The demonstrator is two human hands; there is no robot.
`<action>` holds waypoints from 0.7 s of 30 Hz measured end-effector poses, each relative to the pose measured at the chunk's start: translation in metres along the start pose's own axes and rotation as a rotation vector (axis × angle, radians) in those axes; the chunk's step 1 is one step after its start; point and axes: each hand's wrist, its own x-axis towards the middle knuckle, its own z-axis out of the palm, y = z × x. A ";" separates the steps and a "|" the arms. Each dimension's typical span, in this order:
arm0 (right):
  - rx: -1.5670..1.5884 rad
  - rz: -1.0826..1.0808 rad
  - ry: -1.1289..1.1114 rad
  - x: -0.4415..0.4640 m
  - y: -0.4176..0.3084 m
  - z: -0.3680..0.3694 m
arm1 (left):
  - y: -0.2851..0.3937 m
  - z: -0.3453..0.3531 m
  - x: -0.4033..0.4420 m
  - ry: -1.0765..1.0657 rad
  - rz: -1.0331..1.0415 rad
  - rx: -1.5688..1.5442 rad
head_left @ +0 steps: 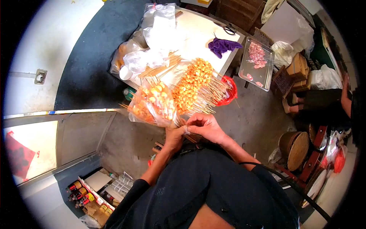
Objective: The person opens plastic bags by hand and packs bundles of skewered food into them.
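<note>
clearly the left hand (174, 138) is the anchor here: it is curled round the gathered neck of a clear bag (152, 101), just in front of the person's waist. the right hand (206, 128) meets it from the other side, thumb and forefinger pressed together, pinching what looks like a whitish twist of plastic (186, 130) at that neck. from where i stand i can't tell whether that is a separate strip or the bag's own edge. the bag leans away to the far left, orange pieces (158, 91) at its far end, and bare stick ends (193, 138) poke out on the near side, below the hands.

to do this well, i'd say, the left grip wants to be snug enough that the sticks can't slide, but not so hard that they splay or snap. the twist is best drawn tight over bare wood, away from the coated pieces, with short, even pulls. a few stick tips (124, 105) show at the bag's left side, so a rough tug could tear thin film there. the heaped skewers (194, 82) lie just beyond the right hand, their sticks fanned to the right, so a wide sweep that way would probably knock them.
</note>
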 end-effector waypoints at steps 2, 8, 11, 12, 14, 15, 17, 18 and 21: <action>0.128 0.077 0.000 0.001 -0.005 -0.001 | 0.002 0.006 -0.003 0.027 0.050 0.010; 0.160 0.072 0.003 0.001 -0.001 -0.005 | 0.006 0.016 -0.008 0.117 0.087 0.129; 0.119 0.060 -0.021 -0.002 0.001 -0.012 | 0.009 0.020 -0.010 0.083 0.057 0.162; 0.119 0.063 -0.023 -0.003 0.001 -0.014 | 0.010 0.021 -0.010 0.058 0.036 0.186; 0.120 0.056 -0.025 -0.004 0.001 -0.015 | 0.010 0.019 -0.009 0.031 0.012 0.181; 0.121 0.057 -0.025 -0.005 0.001 -0.015 | 0.009 0.018 -0.009 0.001 -0.013 0.175; 0.143 0.038 -0.012 -0.006 -0.002 -0.015 | 0.009 0.018 -0.008 -0.034 -0.046 0.135; 0.142 0.039 -0.011 -0.006 0.000 -0.016 | 0.009 0.018 -0.008 -0.069 -0.077 0.097; 0.093 -0.010 0.040 -0.001 0.006 -0.016 | 0.002 0.017 -0.007 -0.086 -0.027 -0.011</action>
